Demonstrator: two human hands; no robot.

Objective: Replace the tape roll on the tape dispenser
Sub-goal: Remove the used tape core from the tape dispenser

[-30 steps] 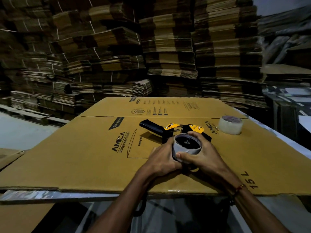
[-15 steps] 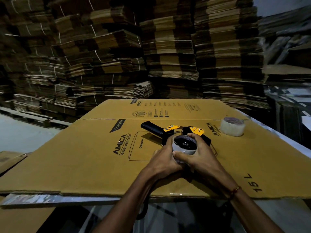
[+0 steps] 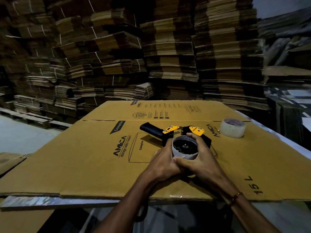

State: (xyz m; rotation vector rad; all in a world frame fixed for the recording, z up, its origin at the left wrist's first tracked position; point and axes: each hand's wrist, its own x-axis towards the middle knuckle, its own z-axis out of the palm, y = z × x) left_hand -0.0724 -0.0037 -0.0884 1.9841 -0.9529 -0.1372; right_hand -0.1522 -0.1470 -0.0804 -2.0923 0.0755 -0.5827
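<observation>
On a flattened cardboard box covering the near table, a black and yellow tape dispenser is lying on its side, its handle pointing far left. Both hands are gripping the nearly spent tape roll sitting on the dispenser's hub, its open core facing up. Curling round the roll's left side is the left hand, its fingers hidden behind the roll. Wrapping the right side is the right hand, with fingertips hooking over the far rim and the thumb pressing along the near rim, touching the left hand. Well apart to the far right, a full clear tape roll is resting flat on the cardboard. Behind, stacks of folded cartons are filling the background.
</observation>
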